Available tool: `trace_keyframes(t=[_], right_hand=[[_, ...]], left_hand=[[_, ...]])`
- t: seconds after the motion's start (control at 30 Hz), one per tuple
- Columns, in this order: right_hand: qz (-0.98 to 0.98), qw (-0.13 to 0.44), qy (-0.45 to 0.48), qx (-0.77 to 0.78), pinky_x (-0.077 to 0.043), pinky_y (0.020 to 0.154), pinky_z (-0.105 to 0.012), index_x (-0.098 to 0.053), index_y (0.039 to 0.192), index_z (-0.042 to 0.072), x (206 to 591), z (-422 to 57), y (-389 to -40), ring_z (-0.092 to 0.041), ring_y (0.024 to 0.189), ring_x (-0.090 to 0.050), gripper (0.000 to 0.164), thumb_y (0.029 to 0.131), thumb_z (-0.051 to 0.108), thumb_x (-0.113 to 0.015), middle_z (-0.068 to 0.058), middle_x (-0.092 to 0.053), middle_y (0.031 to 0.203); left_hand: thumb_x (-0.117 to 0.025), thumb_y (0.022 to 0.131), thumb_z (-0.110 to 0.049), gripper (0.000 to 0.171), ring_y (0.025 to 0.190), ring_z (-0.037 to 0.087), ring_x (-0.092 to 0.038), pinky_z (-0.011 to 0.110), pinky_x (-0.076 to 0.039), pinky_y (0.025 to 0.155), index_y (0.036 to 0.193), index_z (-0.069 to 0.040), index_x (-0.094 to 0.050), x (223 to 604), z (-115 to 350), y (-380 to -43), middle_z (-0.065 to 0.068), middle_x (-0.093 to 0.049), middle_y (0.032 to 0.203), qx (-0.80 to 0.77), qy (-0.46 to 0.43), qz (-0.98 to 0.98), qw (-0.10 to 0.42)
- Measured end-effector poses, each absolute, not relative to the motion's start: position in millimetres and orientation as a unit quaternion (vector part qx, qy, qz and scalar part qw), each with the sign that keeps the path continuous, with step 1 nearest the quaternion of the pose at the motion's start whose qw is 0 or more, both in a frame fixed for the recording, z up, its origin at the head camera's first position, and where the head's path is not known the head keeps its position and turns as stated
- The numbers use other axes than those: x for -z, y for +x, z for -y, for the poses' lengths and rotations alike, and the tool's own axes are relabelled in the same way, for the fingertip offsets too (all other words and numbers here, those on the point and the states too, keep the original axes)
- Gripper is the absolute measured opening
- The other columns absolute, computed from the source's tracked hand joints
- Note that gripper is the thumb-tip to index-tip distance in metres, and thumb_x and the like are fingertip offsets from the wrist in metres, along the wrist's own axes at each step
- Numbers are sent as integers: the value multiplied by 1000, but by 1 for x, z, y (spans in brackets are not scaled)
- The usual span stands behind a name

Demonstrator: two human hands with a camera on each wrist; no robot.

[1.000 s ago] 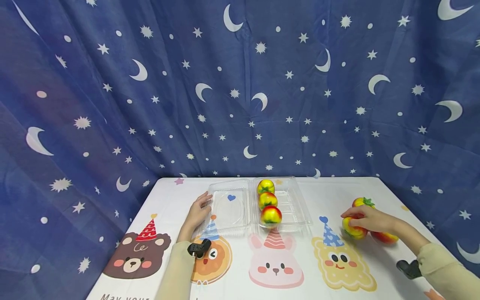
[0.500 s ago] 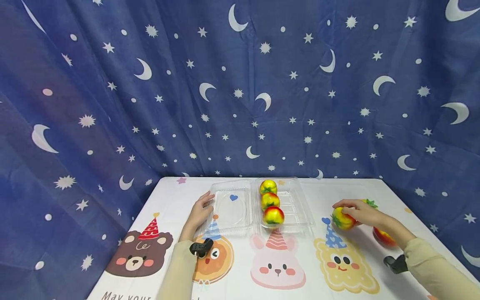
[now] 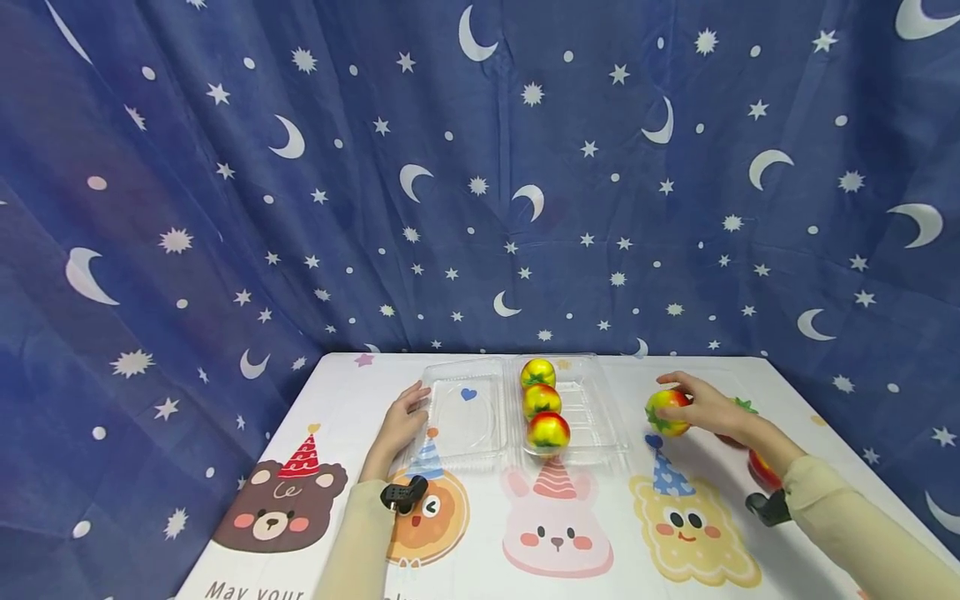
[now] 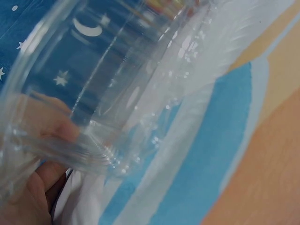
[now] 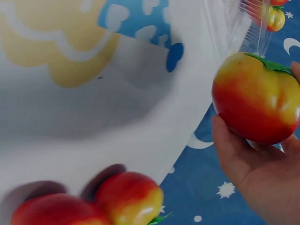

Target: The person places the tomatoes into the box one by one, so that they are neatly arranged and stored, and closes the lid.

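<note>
My right hand (image 3: 708, 407) holds a red-and-yellow toy persimmon (image 3: 667, 413) with a green leafy cap, over the right part of the table. In the right wrist view, thumb and fingers curl round this persimmon (image 5: 258, 98). My left hand (image 3: 401, 421) grips the left edge of a hinged clear plastic box's open lid (image 3: 468, 417); in the left wrist view its fingers (image 4: 44, 119) show through the clear wall. The box's base (image 3: 592, 412) holds a column of three similar persimmons (image 3: 542, 403) along its left side.
Two more persimmons lie at the right, one (image 5: 129, 199) with green leaves beside a redder one (image 3: 763, 472), both partly behind my right arm. The white tablecloth (image 3: 637, 542) bears printed cartoon animals. A blue star-and-moon curtain (image 3: 480, 208) hangs behind the table.
My right hand has lifted a persimmon from the group at the right and carried it left and away from me, toward the box. My left hand stays at the lid.
</note>
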State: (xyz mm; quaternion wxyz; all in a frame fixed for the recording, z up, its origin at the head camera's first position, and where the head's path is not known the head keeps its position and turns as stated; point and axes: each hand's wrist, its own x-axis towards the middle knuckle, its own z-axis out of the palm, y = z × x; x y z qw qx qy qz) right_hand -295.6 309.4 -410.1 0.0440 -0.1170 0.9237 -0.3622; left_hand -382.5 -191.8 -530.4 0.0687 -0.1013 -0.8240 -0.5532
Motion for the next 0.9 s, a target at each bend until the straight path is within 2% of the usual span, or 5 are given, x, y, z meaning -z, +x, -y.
trace_keyframes(t=[0.13,0.3,0.6,0.9], right_hand=[[-932,28,-116,343,-58,83,-43,-51,127,-10,406,-302,-306,-34,100,-59,55,86,21,-72,-25,-60,114],[-935,18,-120,334,-59,81,-39,-56,130,-6,401,-297,-319,-32,98,-59,53,86,20,-72,-24,-63,114],[-932,3,-90,351,-58,85,-43,-48,135,-10,389,-284,-333,-39,104,-57,60,88,21,-70,-31,-57,121],[-930,-32,-96,353,-57,88,-47,-49,130,-11,387,-266,-348,-41,104,-58,54,89,17,-69,-33,-55,123]], left_hand=[[-54,84,7,50,130,40,-49,48,-38,111,134,8,-55,529,192,-382,18,-35,155,555,-98,823,66],[-54,84,6,51,130,39,-49,48,-39,111,134,7,-55,528,192,-383,18,-35,155,556,-100,822,66],[-53,84,7,51,130,39,-49,48,-38,111,134,7,-55,530,193,-384,18,-35,156,558,-99,821,67],[-54,84,7,50,131,39,-49,48,-38,111,134,7,-55,530,193,-381,18,-35,156,560,-99,820,65]])
